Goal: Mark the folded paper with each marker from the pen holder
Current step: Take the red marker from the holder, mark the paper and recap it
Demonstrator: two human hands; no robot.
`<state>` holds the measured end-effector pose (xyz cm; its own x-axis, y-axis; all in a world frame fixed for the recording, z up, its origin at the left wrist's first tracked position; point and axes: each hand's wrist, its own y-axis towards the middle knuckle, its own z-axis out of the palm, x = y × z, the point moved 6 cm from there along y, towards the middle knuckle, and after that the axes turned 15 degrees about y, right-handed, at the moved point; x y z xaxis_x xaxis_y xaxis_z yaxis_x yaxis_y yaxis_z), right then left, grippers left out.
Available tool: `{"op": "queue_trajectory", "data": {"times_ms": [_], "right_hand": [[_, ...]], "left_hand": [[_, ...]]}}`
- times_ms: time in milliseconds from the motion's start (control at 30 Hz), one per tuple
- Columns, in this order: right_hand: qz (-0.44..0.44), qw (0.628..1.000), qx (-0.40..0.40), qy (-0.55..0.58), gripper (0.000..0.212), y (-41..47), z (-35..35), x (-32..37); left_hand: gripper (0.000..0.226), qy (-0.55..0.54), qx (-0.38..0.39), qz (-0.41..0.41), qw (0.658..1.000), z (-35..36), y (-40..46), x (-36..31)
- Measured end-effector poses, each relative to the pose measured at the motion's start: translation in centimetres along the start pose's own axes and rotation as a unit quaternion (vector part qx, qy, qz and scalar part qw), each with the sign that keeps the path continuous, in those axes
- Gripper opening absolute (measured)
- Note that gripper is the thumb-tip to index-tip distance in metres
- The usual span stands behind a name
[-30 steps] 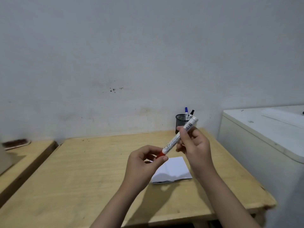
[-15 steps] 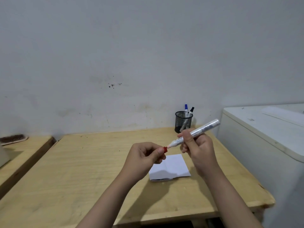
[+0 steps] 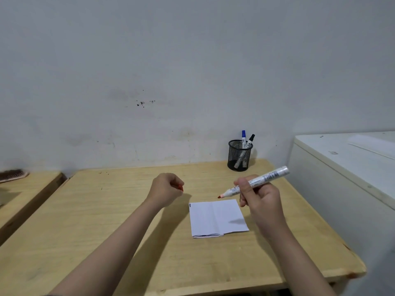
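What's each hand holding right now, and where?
Right hand grips the red marker mid-barrel, tip bare. Left hand is closed around its red cap.

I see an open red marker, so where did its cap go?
The cap is tucked in the closed left hand, held above the table left of the paper; only a red sliver shows.

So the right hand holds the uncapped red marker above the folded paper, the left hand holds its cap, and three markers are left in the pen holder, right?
Not quite: the head view shows two markers in the pen holder, one blue-capped and one black-capped. The rest stands: the right hand holds the uncapped red marker above the folded paper, and the left hand holds its cap.
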<state>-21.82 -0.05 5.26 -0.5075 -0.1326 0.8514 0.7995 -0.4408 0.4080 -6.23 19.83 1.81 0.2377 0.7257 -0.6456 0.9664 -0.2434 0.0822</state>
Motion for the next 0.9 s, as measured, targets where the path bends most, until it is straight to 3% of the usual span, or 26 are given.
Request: {"op": "queue_trajectory", "data": {"times_ms": [200, 267, 400, 500, 567, 767, 900], "right_hand": [[0.024, 1.0, 0.009, 0.002, 0.017, 0.5, -0.3, -2.0], [0.032, 0.999, -0.007, -0.001, 0.019, 0.8, -0.3, -2.9], [0.055, 0.998, -0.021, -0.003, 0.024, 1.3, 0.5, -4.2], [0.079, 0.996, -0.035, 0.002, 0.026, 2.1, 1.4, -5.7], [0.103, 0.994, -0.043, 0.001, 0.027, 2.8, 2.0, -7.0], [0.185, 0.982, -0.005, -0.03, 0.022, 4.4, 4.4, -11.3], [0.213, 0.976, -0.009, -0.041, 0.031, 4.1, 4.7, -13.7]], "left_hand": [[0.014, 0.02, 0.032, -0.015, 0.999, 3.4, 2.3, 2.7], [0.015, 0.023, 0.036, -0.01, 0.999, 3.8, 2.5, 3.1], [0.042, -0.008, 0.036, -0.025, 0.999, 3.7, 1.7, 3.7], [0.03, -0.048, -0.016, -0.026, 0.998, 3.0, -0.2, 3.9], [0.023, -0.061, -0.008, -0.005, 0.998, 3.1, -1.8, 3.6], [0.036, 0.05, 0.026, 0.072, 0.996, 4.1, -3.3, 3.2], [0.033, 0.052, 0.022, 0.088, 0.995, 4.4, -2.9, 3.6]]}}
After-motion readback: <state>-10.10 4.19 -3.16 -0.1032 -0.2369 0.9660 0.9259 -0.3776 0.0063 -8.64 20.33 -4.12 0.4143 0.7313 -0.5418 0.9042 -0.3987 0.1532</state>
